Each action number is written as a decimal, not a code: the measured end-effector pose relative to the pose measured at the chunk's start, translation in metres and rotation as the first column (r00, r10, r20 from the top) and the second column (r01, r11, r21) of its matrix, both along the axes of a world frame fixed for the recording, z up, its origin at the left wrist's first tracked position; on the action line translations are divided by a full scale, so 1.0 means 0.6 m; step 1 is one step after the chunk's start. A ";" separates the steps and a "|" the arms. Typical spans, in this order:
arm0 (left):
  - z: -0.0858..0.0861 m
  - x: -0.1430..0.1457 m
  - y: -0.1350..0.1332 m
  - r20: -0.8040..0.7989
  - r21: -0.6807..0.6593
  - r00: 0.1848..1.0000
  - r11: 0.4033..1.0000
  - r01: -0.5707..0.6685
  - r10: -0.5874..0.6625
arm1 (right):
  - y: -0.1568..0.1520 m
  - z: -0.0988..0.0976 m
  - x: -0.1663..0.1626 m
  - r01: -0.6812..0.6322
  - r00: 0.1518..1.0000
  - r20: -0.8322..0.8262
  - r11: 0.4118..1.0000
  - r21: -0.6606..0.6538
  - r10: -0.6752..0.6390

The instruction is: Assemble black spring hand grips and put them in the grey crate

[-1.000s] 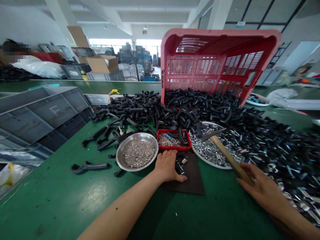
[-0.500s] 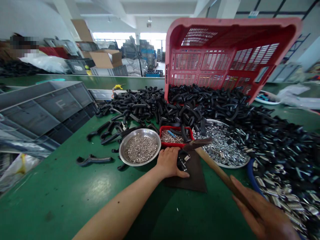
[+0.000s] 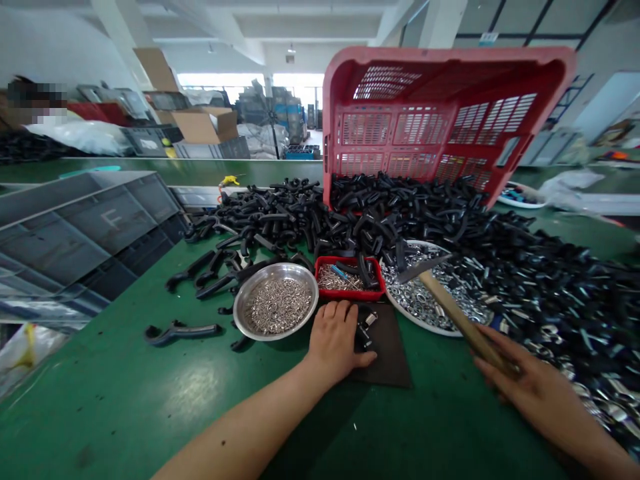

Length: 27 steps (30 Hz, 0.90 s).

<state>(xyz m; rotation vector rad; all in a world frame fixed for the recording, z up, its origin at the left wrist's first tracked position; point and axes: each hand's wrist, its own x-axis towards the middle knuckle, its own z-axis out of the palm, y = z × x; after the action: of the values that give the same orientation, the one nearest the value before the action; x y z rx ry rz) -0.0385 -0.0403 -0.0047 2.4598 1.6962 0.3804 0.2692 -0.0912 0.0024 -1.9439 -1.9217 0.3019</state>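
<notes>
My left hand (image 3: pixel 336 340) rests on a dark mat (image 3: pixel 387 353) and pinches a small black part with a metal spring (image 3: pixel 364 327) against it. My right hand (image 3: pixel 525 383) is closed round the wooden handle of a hammer (image 3: pixel 453 310), whose metal head hovers over a round tray of shiny washers (image 3: pixel 425 297). Just beyond the mat sits a small red tray of pins (image 3: pixel 347 277). A steel bowl of small metal rings (image 3: pixel 275 300) stands to the left of my left hand.
A tipped red plastic crate (image 3: pixel 440 113) spills a big pile of black handles (image 3: pixel 400 213) across the green table (image 3: pixel 150 400). Grey bins (image 3: pixel 75 233) stand at the left. A loose black handle (image 3: pixel 180 330) lies near the bowl. Cardboard boxes stand at the back.
The hammer head came down over the part on the mat half a second ago and has risen back over the washer tray. My left hand has kept its place on the part.
</notes>
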 end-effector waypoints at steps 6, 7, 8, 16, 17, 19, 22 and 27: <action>-0.022 0.007 -0.029 -0.066 -0.030 0.998 1.000 0.004 -0.006 | 0.071 0.009 0.018 -0.027 0.900 0.433 0.989 0.146 -0.039; -0.023 0.005 -0.026 -0.070 -0.036 0.997 0.999 0.030 -0.032 | 0.078 0.010 -0.005 -0.083 0.880 0.474 0.976 0.202 -0.023; -0.021 0.002 -0.021 -0.070 -0.044 0.996 0.998 0.050 -0.053 | 0.083 0.011 -0.034 -0.153 0.876 0.482 0.956 0.251 0.014; 0.071 -0.040 0.025 0.404 -0.488 0.915 0.841 0.234 -0.021 | 0.127 0.000 -0.197 -0.600 0.758 -0.115 0.755 0.265 0.642; 0.075 -0.043 0.032 0.465 -0.595 0.884 0.758 0.267 0.054 | 0.131 0.002 -0.196 -0.578 0.761 -0.201 0.785 0.222 0.617; 0.071 -0.046 0.047 0.504 -0.730 0.841 0.617 0.294 0.196 | 0.140 0.004 -0.189 -0.543 0.767 -0.339 0.833 0.108 0.544; 0.050 -0.040 0.062 0.467 -0.682 0.868 0.694 0.233 0.168 | 0.155 -0.001 -0.186 -0.532 0.759 -0.460 0.846 -0.029 0.462; 0.018 -0.022 0.055 0.088 -0.217 0.993 0.975 -0.057 0.077 | 0.170 -0.018 -0.196 -0.499 0.831 -0.312 0.864 -0.058 0.460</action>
<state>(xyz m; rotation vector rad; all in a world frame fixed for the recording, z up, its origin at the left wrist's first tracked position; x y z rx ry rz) -0.0515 -0.0072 0.0063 2.2016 1.6880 0.3008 0.1516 0.0110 -0.0083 -1.3544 -2.2032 0.8325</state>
